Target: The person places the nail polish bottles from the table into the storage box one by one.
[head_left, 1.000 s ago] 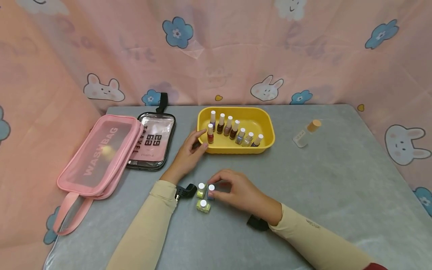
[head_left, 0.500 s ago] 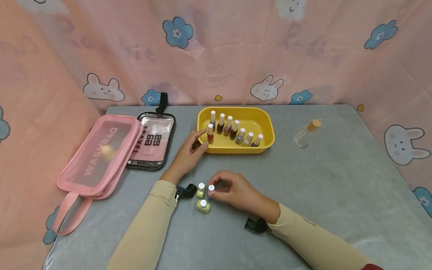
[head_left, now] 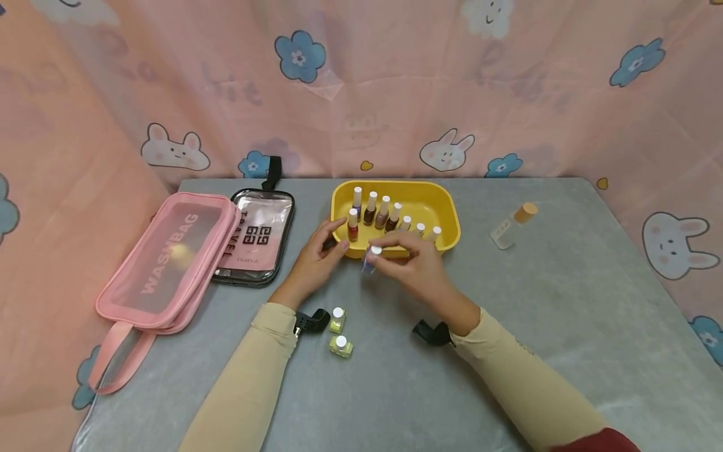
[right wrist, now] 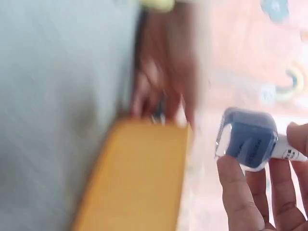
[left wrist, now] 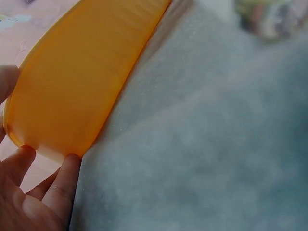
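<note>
My right hand [head_left: 420, 267] pinches a small bottle of blue nail polish [right wrist: 251, 138] with a white cap. In the head view it is raised just in front of the yellow tray [head_left: 437, 201]. My left hand [head_left: 316, 251] touches that tray's front left corner, its fingertips against the wall and rim. Inside the tray several nail polish bottles [head_left: 369, 212] stand in a row, partly hidden by my right hand on the right. A red nail polish bottle [head_left: 353, 229] is near the left hand. On the table, two yellow-green nail polish bottles [head_left: 337, 321] stand near the left wrist.
A pink wash bag [head_left: 169, 257] overlaps a black-edged clear travel pouch [head_left: 260, 235] on the left. To the right, a clear bottle with an orange-brown cap [head_left: 513, 226] lies on the grey cloth [head_left: 553, 314]. Behind hangs a pink patterned curtain [head_left: 384, 81].
My right hand has lifted the blue nail polish bottle away from the two yellow-green ones and carried it forward to the tray's front edge. The left hand stays at the corner.
</note>
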A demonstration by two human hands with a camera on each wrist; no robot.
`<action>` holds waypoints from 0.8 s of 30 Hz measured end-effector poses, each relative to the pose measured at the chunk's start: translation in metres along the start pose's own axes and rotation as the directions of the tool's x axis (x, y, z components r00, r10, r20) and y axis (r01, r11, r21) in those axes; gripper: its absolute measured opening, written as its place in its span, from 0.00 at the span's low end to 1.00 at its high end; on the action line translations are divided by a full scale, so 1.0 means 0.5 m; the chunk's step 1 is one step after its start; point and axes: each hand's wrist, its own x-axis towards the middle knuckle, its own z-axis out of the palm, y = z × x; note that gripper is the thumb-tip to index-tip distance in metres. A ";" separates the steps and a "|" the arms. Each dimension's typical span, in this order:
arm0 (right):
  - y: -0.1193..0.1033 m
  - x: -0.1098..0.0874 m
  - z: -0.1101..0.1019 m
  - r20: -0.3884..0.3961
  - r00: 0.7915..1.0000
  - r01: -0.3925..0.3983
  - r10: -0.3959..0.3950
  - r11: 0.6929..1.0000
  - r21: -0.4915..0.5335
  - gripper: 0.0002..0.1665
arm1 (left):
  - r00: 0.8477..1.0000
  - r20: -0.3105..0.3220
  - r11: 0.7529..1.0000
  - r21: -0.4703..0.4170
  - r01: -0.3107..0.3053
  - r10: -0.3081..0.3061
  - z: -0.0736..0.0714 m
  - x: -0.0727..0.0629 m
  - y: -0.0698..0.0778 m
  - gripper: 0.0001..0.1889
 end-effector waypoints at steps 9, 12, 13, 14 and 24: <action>0.048 0.126 -0.016 -0.065 0.980 -0.198 0.187 0.945 -0.261 0.15 | 1.000 0.007 0.999 0.021 0.027 -0.028 -0.001 -0.001 0.003 0.27; 0.057 0.131 -0.008 -0.021 0.967 -0.247 0.255 0.908 -0.339 0.15 | 0.999 0.012 0.999 0.011 0.035 -0.035 0.002 -0.003 0.002 0.27; 0.057 0.131 -0.005 -0.005 0.964 -0.249 0.265 0.900 -0.358 0.15 | 0.999 0.011 0.999 0.007 0.036 -0.036 0.002 -0.003 0.002 0.27; 0.056 0.131 -0.002 0.007 0.962 -0.249 0.271 0.893 -0.375 0.15 | 0.999 0.008 0.999 0.006 0.036 -0.036 0.003 -0.003 0.002 0.27; 0.061 0.137 0.013 0.007 0.947 -0.278 0.320 0.834 -0.476 0.12 | 1.000 -0.004 1.000 0.002 0.031 -0.031 0.000 0.000 0.001 0.27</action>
